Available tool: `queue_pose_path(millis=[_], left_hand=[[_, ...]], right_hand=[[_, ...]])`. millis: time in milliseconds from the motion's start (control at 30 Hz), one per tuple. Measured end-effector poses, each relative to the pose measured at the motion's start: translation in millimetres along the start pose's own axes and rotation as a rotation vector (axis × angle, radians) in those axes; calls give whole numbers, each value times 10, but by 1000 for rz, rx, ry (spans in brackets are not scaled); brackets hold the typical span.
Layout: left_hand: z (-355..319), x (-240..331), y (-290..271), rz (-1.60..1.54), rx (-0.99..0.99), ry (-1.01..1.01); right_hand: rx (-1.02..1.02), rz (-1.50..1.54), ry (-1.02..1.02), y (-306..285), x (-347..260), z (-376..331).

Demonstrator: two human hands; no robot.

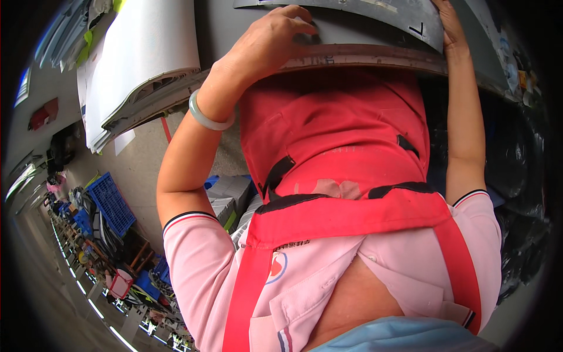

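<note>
My left hand [277, 36] is over the near edge of the table, its fingers curled inward. Something small and dark shows at its fingertips, too unclear to name. Past it lies a grey curved template [375, 20] with dark marks drawn on it, resting on dark grey sheet material [358, 32]. My right hand [451, 26] grips the template's right end, part of its fingers cut off by the upper picture edge.
The worn table edge [352, 54] runs in front of my red apron [346, 129]. A thick stack of white sheets [149, 41] overhangs the table on the left. Blue plastic crates [111, 202] stand on the left floor. Black plastic bags [516, 152] are at the right.
</note>
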State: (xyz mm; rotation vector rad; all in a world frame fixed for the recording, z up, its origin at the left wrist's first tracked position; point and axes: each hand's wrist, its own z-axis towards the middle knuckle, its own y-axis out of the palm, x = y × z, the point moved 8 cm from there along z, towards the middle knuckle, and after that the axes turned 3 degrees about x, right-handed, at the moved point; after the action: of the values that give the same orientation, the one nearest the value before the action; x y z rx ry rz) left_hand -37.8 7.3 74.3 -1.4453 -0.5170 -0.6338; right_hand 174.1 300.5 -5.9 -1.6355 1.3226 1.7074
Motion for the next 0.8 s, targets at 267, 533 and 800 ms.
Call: queue_pose_path(millis=[267, 533, 800], left_hand=[[-7, -139, -16, -31, 15, 75], [-20, -93, -8, 73, 50, 169], [-56, -80, -40, 152, 23, 175]], right_hand=[[12, 32, 26, 107, -14, -83], [-310, 581, 276, 222, 226, -30], [6, -1, -6, 107, -19, -91]])
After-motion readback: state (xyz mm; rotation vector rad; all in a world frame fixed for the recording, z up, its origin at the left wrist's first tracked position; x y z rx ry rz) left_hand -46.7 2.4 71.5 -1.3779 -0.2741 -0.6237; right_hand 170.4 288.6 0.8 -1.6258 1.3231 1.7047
